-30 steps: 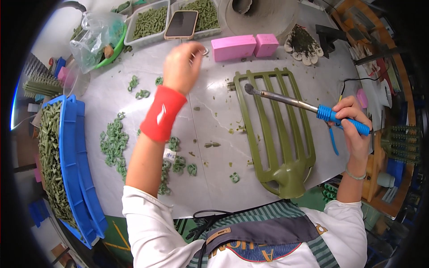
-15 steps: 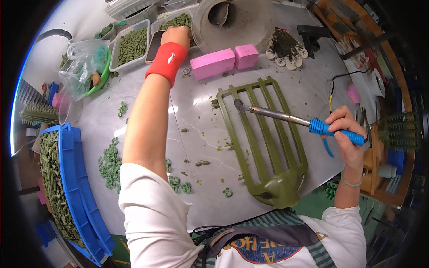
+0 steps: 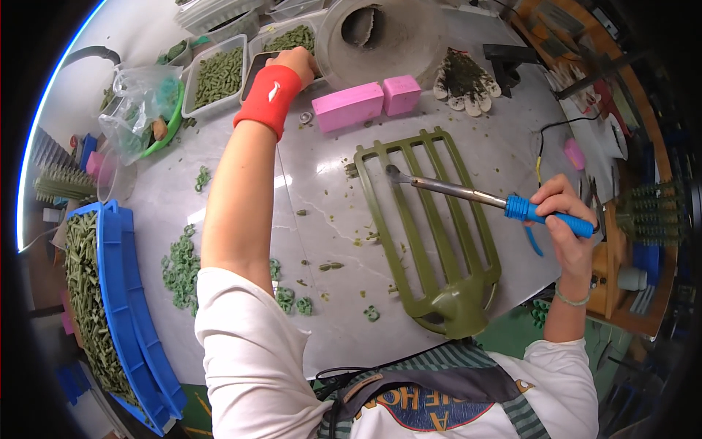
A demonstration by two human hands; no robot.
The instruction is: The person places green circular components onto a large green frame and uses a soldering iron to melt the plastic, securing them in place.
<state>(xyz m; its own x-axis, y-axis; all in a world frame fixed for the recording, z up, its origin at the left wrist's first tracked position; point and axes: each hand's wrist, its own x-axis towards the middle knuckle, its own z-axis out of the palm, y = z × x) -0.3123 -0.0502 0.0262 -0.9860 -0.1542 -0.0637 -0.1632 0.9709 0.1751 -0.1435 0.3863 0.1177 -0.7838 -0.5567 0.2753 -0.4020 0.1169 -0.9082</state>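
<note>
My right hand (image 3: 567,216) is wrapped round the blue handle of a soldering iron (image 3: 468,192), whose flattened, dark tip points left. The metal shaft passes above an olive-green plastic fork head (image 3: 446,271) with long bars and a rounded socket, lying on the table. At the far side, my left hand (image 3: 298,61) reaches to the near edge of a clear tub of green plugs (image 3: 295,36), a red band on its wrist. A dark phone-like slab (image 3: 254,75) lies beside it. The left fingers are curled, with their tips hidden behind the hand.
Two pink blocks (image 3: 347,107) and a dirty work glove (image 3: 468,82) lie beyond the fork head. A round translucent basin (image 3: 417,44) stands behind. Green clips (image 3: 179,267) are heaped left. A blue crate (image 3: 135,293) of plugs stands at the left edge.
My left hand has shifted slightly right and down at the tub's edge. The soldering iron stays almost where it was; the view has shifted a little.
</note>
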